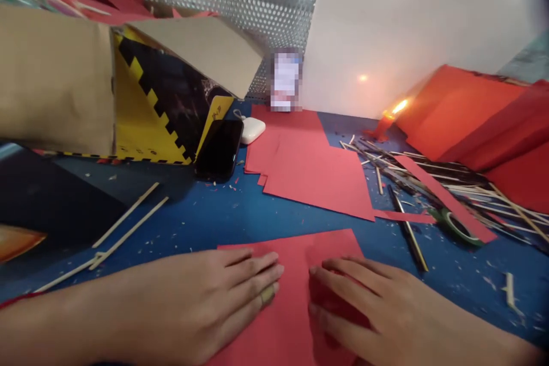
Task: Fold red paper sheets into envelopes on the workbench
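Observation:
A sheet of red paper [291, 297] lies on the blue table in front of me, its lower end running out of view. My left hand [231, 294] rests flat on its left part, fingers stretched toward the middle, a ring on one finger. Over the right part is my right hand [360, 300], its fingers slightly bent and apart, fingertips at what looks like a fold or shadow line. Neither hand grips anything that I can see. Just beyond them, a stack of red paper pieces [317, 177] lies on the table.
A lit red candle [386, 123] burns at the back right, near red card panels [458, 120]. Thin sticks [446, 174], a pen [409, 234] and green tape [458, 227] lie at right. Left are a black phone [218, 148], a white case [253, 130] and a cardboard box [55, 80].

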`<state>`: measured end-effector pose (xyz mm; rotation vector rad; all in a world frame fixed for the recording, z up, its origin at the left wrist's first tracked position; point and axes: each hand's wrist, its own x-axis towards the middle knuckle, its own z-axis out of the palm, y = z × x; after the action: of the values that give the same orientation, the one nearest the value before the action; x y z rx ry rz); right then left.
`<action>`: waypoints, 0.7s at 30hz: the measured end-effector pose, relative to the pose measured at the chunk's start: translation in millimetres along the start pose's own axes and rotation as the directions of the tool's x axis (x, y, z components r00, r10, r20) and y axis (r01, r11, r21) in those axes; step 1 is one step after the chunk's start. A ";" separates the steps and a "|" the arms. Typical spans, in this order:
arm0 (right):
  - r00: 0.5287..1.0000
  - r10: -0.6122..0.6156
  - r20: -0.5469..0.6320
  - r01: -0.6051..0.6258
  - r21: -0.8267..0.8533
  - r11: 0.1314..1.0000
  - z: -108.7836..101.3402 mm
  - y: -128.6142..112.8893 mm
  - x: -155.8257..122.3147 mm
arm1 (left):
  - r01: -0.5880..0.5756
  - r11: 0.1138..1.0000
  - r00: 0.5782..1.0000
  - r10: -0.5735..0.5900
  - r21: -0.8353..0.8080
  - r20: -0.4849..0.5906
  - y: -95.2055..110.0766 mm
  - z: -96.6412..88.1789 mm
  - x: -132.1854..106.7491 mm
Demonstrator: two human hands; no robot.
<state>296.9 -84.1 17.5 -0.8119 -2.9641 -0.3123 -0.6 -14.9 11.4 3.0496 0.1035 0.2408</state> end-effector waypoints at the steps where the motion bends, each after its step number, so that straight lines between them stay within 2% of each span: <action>1: 1.000 0.007 -0.014 -0.007 0.008 1.000 3.7 -0.2 -1.9 | 0.023 0.999 0.999 -0.021 -0.040 0.037 -0.1 -1.7 -8.2; 3: 0.999 0.021 -0.032 -0.020 0.034 0.999 11.2 -1.1 -6.9 | 0.074 0.990 0.994 -0.064 -0.118 0.089 1.0 -7.6 -24.9; 5: 0.999 0.033 -0.038 -0.030 0.065 0.997 17.5 -2.6 -12.2 | 0.153 0.973 0.987 -0.141 -0.173 0.079 3.4 -15.9 -35.8; 7: 0.999 0.035 -0.037 -0.031 0.100 0.995 20.9 -3.4 -16.2 | 0.226 0.951 0.974 -0.223 -0.212 0.037 5.7 -22.8 -35.2; 9: 0.999 0.033 -0.034 -0.029 0.129 0.991 20.9 -2.8 -18.0 | 0.222 0.940 0.975 -0.219 -0.259 0.039 6.5 -23.7 -23.4; 14: 1.000 0.015 -0.008 -0.013 0.158 0.987 13.6 0.5 -16.4 | 0.221 0.927 0.974 -0.228 -0.301 0.013 6.4 2.9 13.4; 17: 1.000 0.017 0.013 -0.019 0.164 0.986 11.5 0.1 -16.0 | 0.216 0.935 0.975 -0.220 -0.282 0.017 6.9 17.7 18.2; 21: 0.998 0.036 0.046 -0.043 0.152 0.987 10.7 -3.1 -16.8 | 0.204 0.945 0.978 -0.210 -0.256 0.007 7.0 21.5 14.6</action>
<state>309.8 -92.9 4.7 -0.8677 -2.9615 -0.0639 17.6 -22.3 -6.8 2.7531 0.3628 0.2487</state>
